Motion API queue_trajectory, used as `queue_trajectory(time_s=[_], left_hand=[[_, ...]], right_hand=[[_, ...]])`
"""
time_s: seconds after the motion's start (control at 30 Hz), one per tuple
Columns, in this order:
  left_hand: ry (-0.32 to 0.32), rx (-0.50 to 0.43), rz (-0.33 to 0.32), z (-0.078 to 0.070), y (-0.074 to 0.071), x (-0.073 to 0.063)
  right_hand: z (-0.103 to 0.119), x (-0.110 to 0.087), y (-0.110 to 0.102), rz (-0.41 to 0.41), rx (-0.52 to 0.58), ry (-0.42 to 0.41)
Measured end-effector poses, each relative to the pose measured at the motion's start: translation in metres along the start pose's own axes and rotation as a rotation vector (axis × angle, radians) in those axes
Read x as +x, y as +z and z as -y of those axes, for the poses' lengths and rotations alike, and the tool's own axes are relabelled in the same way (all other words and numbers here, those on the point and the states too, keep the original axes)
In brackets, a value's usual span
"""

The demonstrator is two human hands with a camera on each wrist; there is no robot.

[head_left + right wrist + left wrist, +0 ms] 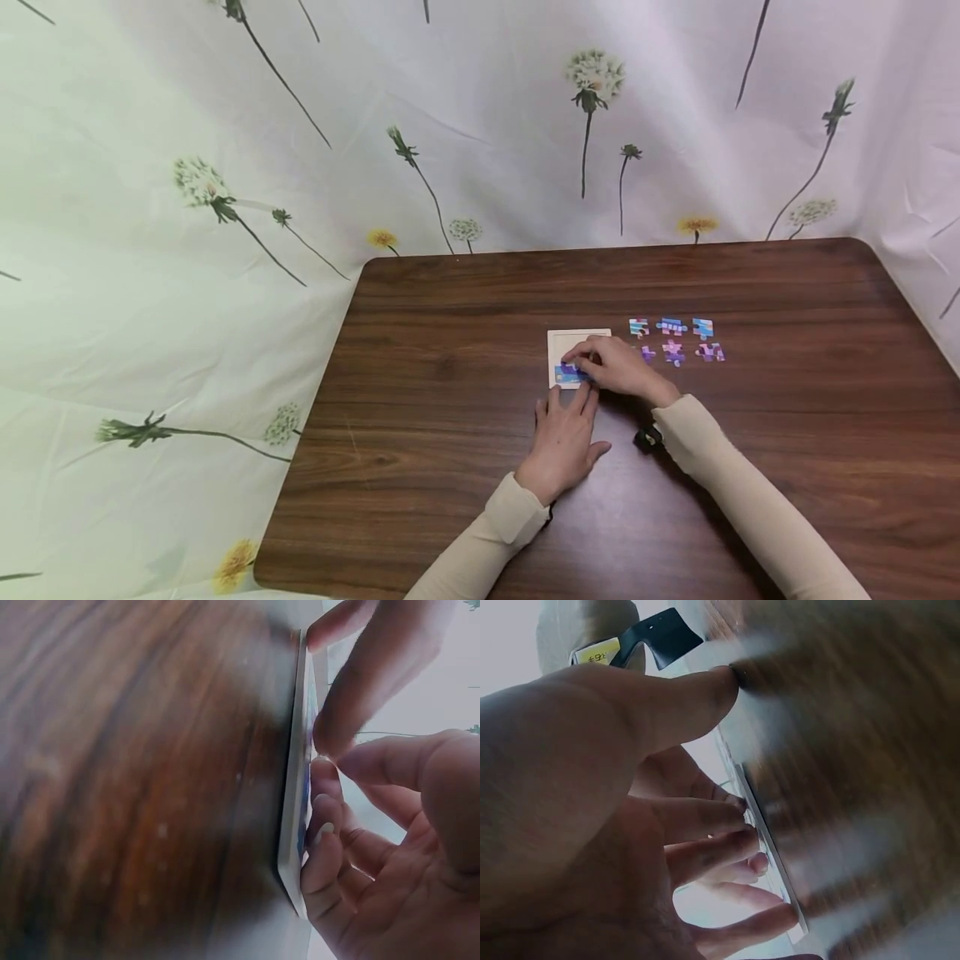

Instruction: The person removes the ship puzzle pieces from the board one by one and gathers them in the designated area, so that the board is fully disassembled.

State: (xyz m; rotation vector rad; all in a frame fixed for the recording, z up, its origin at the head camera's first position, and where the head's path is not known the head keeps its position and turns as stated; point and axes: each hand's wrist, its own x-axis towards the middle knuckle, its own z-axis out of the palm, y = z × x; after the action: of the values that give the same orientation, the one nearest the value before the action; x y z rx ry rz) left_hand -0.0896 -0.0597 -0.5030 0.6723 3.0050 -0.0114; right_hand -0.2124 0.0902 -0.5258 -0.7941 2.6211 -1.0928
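My right hand [618, 367] reaches over a small white puzzle tray [556, 343], its fingers bent down and pinching a purple puzzle piece [567, 367]. Blue joined pieces [567, 377] lie along the tray's near edge, partly covered by the fingers. My left hand [564, 446] lies nearly flat, fingers spread and straight, with fingertips right at the tray's near rim. In the left wrist view the left fingers [720, 817] reach the tray's edge [769, 847], thumb held apart. Close over the tray rim [294, 780], the right wrist view shows bent fingers [322, 862]; they hide most of the piece.
Right of the tray, several loose jigsaw pieces lie in two rows, among them a blue one [702, 327] and a pink-purple one [673, 352]. The dark wooden table [420, 400] ends at the back against a white flower-print cloth [510, 125]. Black straps circle both wrists.
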Motion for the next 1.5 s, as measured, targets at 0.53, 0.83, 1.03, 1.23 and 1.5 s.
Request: queue_trajectory(time_s=[0.53, 0.83, 1.03, 1.23, 1.5], left_hand=[[0.015, -0.009, 0.018, 0.0009, -0.0040, 0.0001], [0.021, -0.013, 0.005, 0.0016, -0.0008, -0.0002], [0.018, -0.008, 0.003, 0.0009, -0.0004, -0.0008], [0.017, -0.004, 0.001, -0.0007, 0.0004, -0.0021], [0.007, -0.003, 0.016, -0.0008, 0.0002, -0.0005]], right_hand=[[0.0066, 0.0016, 0.0030, -0.037, 0.073, 0.024], [0.0045, 0.0024, 0.0028, -0.033, 0.183, -0.001], [0.0036, 0.0018, 0.0030, -0.020, 0.180, -0.024], [0.0023, 0.0012, 0.0043, -0.012, 0.191, -0.020], [0.0017, -0.0008, 0.0025, -0.080, 0.203, -0.008]])
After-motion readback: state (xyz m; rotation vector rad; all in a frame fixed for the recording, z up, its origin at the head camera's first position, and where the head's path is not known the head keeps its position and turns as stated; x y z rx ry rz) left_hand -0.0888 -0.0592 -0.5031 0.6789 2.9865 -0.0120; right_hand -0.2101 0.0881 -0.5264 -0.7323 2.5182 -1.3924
